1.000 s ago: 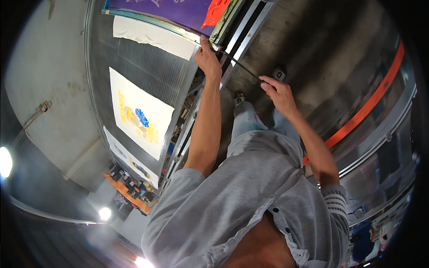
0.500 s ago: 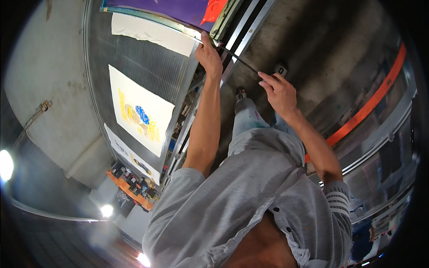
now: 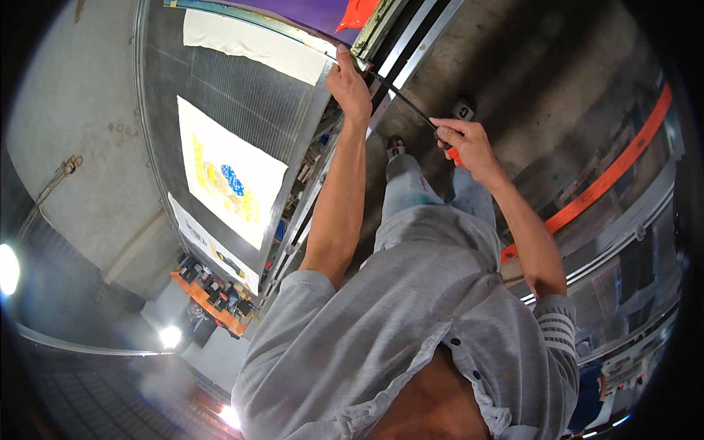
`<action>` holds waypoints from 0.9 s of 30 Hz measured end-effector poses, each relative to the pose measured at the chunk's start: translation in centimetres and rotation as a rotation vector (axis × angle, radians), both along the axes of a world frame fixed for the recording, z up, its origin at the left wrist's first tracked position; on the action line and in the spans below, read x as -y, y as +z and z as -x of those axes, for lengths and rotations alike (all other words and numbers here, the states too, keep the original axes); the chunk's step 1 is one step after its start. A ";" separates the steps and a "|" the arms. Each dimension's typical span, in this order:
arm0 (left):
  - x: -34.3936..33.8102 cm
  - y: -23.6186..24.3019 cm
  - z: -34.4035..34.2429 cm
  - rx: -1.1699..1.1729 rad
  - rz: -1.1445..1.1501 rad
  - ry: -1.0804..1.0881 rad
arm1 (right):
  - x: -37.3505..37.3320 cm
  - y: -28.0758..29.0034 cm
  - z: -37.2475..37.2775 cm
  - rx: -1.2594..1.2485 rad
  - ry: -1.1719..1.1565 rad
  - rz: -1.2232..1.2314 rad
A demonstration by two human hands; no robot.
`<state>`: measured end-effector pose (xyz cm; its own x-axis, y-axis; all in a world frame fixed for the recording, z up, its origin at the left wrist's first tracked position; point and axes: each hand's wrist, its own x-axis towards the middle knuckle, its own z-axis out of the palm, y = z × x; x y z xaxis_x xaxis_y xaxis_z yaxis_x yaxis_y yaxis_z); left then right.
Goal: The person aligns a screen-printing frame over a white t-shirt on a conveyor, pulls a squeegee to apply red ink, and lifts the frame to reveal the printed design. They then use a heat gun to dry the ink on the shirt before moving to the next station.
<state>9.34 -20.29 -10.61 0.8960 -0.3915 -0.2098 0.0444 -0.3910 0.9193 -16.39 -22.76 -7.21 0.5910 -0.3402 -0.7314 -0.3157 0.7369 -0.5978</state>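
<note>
My left hand [image 3: 350, 92] is at the near corner of a screen-printing frame [image 3: 375, 33], closed on it with a finger or thumb along the edge. Purple mesh [image 3: 293, 10] fills the frame, and red ink [image 3: 358, 13] lies on it by the corner. In my right hand [image 3: 473, 152] is a long screwdriver [image 3: 405, 100], its red handle partly hidden by my curled fingers. The dark shaft slants up and left to the frame corner beside my left hand. What its tip touches is too small to make out.
A long printing table [image 3: 242, 88] runs along the left. On it lie a white cloth with a yellow and blue print [image 3: 213, 147], another printed cloth [image 3: 209, 238] and a plain white one [image 3: 249, 44]. Metal rails [image 3: 414, 55] edge the table. An orange beam [image 3: 587, 209] crosses the right side.
My right hand has shifted slightly down and right, and its fingers have closed further round the screwdriver, whose red handle now shows. My left hand stays at the frame corner.
</note>
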 end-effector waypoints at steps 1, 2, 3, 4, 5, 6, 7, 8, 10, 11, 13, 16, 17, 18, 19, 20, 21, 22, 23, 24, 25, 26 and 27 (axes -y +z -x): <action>0.0 0.1 0.0 -0.005 0.000 -0.001 | 0.1 0.0 0.0 0.006 0.007 -0.010; 0.0 0.1 0.0 -0.040 -0.031 0.015 | 0.3 0.0 -0.1 0.011 0.011 -0.016; -0.2 0.3 -0.1 -0.083 -0.043 0.030 | 0.5 0.0 -0.2 0.010 0.033 -0.009; -0.2 0.3 -0.1 -0.130 -0.029 0.046 | 0.6 0.0 -0.1 0.005 0.052 0.006; -0.3 0.5 -0.2 -0.059 -0.086 0.019 | 1.0 0.1 0.1 0.007 0.080 0.017; -0.4 0.4 -0.1 -0.119 -0.025 0.007 | 1.3 0.2 0.3 0.018 0.102 0.045; -0.4 0.5 -0.2 -0.013 -0.085 -0.017 | 1.8 0.4 0.7 0.032 0.128 0.076; -0.5 0.6 -0.2 0.079 -0.115 -0.043 | 2.3 0.8 1.1 0.044 0.152 0.107; -0.5 0.9 -0.2 0.142 -0.299 -0.039 | 3.9 1.8 2.4 0.053 0.196 0.018; -0.6 1.2 -0.2 0.151 -0.408 -0.028 | 4.7 2.6 3.0 0.021 0.176 -0.089; -0.9 2.3 -0.5 0.185 -0.561 -0.160 | 6.2 4.1 3.6 0.092 0.002 -0.182; -1.6 4.9 -1.3 0.164 -0.648 -0.270 | 12.1 6.4 1.7 0.220 -0.124 -0.136; -1.9 5.7 -1.8 0.176 -0.654 -0.298 | 14.2 7.2 0.8 0.267 -0.146 -0.108; -2.0 6.4 -2.5 0.165 -0.545 -0.198 | 16.7 7.9 -0.4 0.253 -0.113 -0.062; -1.9 7.0 -3.4 0.180 -0.437 -0.101 | 19.8 8.6 -1.9 0.248 -0.085 -0.019; -1.8 7.2 -4.3 0.196 -0.328 -0.008 | 22.7 9.1 -3.5 0.255 -0.061 0.021; -1.3 7.2 -5.9 0.212 -0.279 0.079 | 25.5 9.6 -5.3 0.223 -0.054 0.089; -0.7 6.7 -7.8 0.225 -0.233 0.169 | 28.4 9.6 -7.3 0.111 0.002 0.268; 0.2 6.2 -9.9 0.309 -0.236 0.208 | 31.1 9.7 -9.2 -0.017 0.054 0.454; 1.5 5.5 -12.0 0.342 -0.215 0.262 | 34.0 9.8 -11.4 -0.091 0.129 0.626; 2.3 4.8 -13.6 0.351 -0.213 0.319 | 36.9 9.5 -13.8 -0.218 0.175 0.768; 3.4 4.0 -15.0 0.358 -0.188 0.339 | 39.6 9.0 -16.1 -0.308 0.234 0.894; 4.3 3.4 -16.3 0.330 -0.175 0.317 | 42.1 8.3 -18.7 -0.342 0.347 1.151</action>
<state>25.68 -24.57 -7.17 0.9951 -0.0726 0.0671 -0.0962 -0.5550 0.8263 2.29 -64.89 1.10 0.6157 -0.7485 -0.2464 -0.6547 -0.3118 -0.6886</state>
